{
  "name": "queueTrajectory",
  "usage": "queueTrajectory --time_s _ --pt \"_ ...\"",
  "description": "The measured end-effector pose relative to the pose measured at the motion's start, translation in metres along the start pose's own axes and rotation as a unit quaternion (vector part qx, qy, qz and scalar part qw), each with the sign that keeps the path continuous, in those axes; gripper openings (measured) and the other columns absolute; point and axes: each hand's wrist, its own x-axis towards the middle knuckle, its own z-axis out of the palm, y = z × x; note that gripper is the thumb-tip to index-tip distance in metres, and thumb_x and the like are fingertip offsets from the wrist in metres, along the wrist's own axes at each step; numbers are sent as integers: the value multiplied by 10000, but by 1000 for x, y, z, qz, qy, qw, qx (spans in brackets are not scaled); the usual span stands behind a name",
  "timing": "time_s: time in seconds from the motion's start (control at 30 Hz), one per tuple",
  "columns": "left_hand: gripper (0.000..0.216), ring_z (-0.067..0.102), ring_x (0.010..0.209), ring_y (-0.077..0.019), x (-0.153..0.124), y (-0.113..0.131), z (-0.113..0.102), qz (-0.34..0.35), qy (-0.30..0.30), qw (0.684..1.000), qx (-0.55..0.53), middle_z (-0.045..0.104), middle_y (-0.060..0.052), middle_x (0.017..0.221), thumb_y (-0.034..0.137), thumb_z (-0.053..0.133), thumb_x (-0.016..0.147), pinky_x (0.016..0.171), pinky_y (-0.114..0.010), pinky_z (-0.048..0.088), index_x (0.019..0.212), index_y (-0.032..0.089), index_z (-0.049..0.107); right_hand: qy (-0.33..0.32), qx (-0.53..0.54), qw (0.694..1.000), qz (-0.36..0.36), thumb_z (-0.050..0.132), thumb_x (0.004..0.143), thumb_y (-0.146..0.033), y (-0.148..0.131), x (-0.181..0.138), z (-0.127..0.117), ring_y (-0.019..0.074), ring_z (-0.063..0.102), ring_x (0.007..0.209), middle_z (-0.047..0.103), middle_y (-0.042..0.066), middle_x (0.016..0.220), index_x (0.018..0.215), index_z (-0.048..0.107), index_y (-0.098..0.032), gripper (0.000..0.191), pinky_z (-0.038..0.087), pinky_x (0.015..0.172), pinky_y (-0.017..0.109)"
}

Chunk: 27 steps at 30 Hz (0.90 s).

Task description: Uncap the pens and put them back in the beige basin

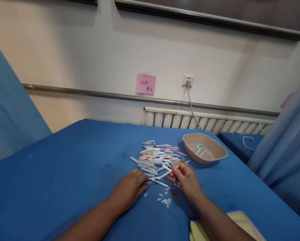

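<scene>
My right hand (186, 177) is closed, pinching a thin white stick (165, 174) between thumb and fingers; it slants down toward my left hand. My left hand (132, 187) rests on the blue cloth, thumb apart from its bent fingers, and its fingertips lie by the ends of the white sticks. Another white stick (162, 183) lies just below the held one. Behind both hands spreads a loose pile of pens and pen-like sticks (150, 157) in grey, white, orange, pink and blue. Several small white cone-shaped pieces (165, 201) lie in front, near a small brown piece (174, 192).
A beige basin (216, 152) with a few pens inside stands behind the pile at right. Yellow folded material (242, 221) lies under my right forearm. Beyond the blue-covered table (64, 160) are a radiator (175, 119) and a plugged-in socket (188, 80). Blue curtains hang on both sides.
</scene>
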Motion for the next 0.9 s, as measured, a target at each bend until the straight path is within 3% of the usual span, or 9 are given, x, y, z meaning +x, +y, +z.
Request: queueTrajectory --time_s 0.23,0.4,0.57,0.9 --pt "168 520 865 -205 1 8 0 11 12 1000 -13 611 -37 888 227 454 899 753 -293 387 865 214 618 -4 3 1000 -5 619 723 -563 2 -1 0 87 468 477 583 -15 595 761 592 -161 404 362 464 208" --pt "136 531 859 -185 0 11 -1 -28 54 989 -133 624 -12 865 233 465 886 765 -273 393 864 214 598 18 10 999 -32 612 711 -591 -11 -6 2 102 483 494 580 -12 592 732 595 -179 413 425 497 230" --pt "149 553 851 -175 -2 12 0 -61 48 973 -219 639 -6 881 272 471 871 778 -257 411 878 207 605 26 20 998 -45 611 700 -612 -18 -10 4 104 489 499 583 -10 601 733 601 -180 433 461 526 244" --pt "179 554 829 -175 -1 13 0 -73 37 970 -229 641 -12 867 302 470 859 755 -249 408 864 198 615 43 13 997 -55 620 699 -601 -23 -13 2 113 500 507 589 -11 594 727 616 -179 423 434 518 232"
